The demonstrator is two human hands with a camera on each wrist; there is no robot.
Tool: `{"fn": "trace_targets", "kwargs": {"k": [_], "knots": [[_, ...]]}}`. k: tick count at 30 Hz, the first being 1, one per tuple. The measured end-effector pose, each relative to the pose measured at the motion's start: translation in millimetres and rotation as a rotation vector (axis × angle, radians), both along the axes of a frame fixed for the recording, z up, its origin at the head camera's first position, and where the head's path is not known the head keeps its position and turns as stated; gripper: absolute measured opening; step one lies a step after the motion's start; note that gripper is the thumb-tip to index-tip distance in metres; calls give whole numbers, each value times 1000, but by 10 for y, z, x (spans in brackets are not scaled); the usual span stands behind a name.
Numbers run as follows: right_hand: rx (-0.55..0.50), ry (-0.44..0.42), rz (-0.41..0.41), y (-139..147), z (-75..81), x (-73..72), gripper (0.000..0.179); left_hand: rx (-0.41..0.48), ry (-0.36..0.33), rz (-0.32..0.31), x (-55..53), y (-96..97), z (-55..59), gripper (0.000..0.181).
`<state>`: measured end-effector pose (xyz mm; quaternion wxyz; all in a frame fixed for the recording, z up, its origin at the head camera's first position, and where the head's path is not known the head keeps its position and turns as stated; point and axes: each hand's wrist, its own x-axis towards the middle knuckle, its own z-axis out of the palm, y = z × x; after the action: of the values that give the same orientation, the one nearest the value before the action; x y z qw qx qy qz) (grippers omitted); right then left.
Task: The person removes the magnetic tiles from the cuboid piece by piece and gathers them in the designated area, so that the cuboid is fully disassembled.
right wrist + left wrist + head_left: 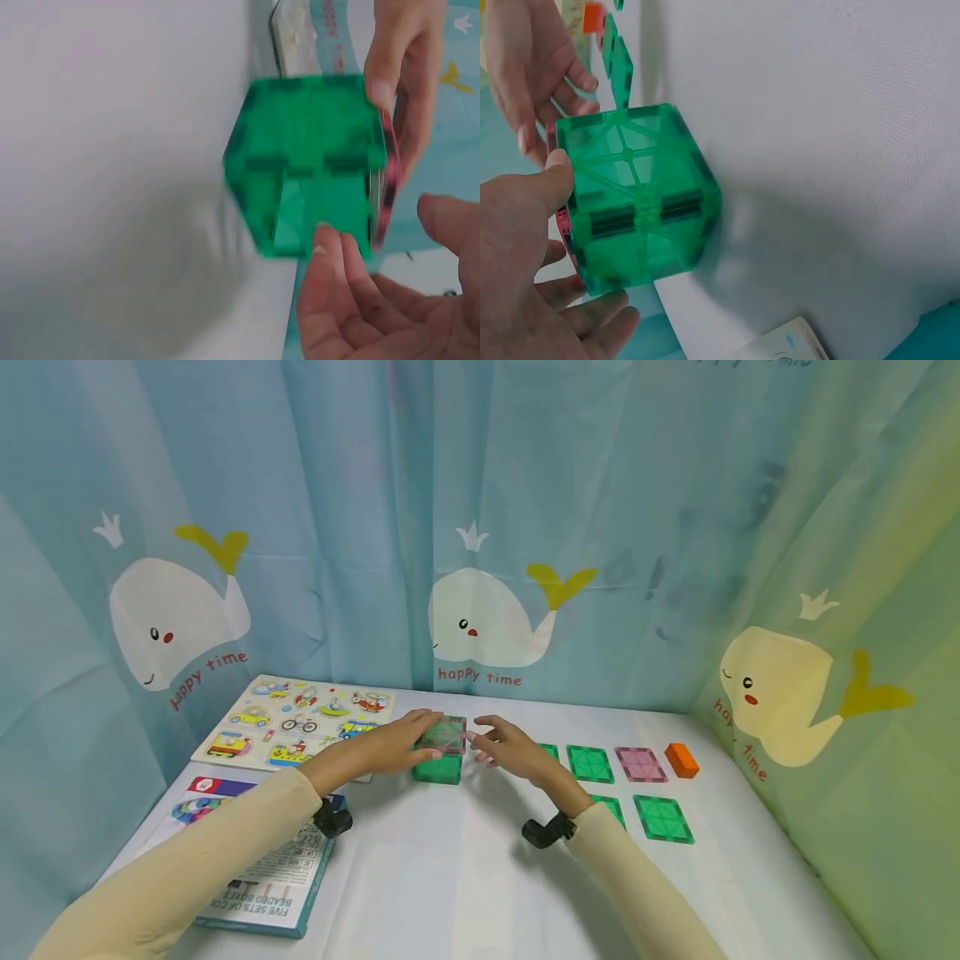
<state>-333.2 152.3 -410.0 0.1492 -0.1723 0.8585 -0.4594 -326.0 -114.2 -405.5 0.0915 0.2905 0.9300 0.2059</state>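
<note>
A see-through green magnetic tile cube stands on the white cloth, with a pink magnetic tile on top. In the right wrist view a narrow gap shows between them along part of one edge. My left hand grips the cube's upper part from the left: its thumb lies at the top edge, fingers around the far side. To the right, my right hand has loosely bent, spread fingers close to the cube; whether a fingertip touches it I cannot tell.
Several flat green magnetic tiles and a pink magnetic tile lie at the right, beside an orange block. A vehicle picture board and a beaded-box package lie at the left. A whale-print curtain hangs behind.
</note>
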Motion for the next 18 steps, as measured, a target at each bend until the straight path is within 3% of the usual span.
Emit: {"fn": "trace_targets", "kwargs": {"k": [6,13,18], "knots": [[-37,13,-9,-227,28,-68,59,3,-2,-10,-4,-8,22,81],[-76,-31,31,-267,60,-81,59,-8,-28,6,-14,-10,22,87],[-80,1,55,-273,36,-57,59,0,-36,18,-13,-14,20,90]]}}
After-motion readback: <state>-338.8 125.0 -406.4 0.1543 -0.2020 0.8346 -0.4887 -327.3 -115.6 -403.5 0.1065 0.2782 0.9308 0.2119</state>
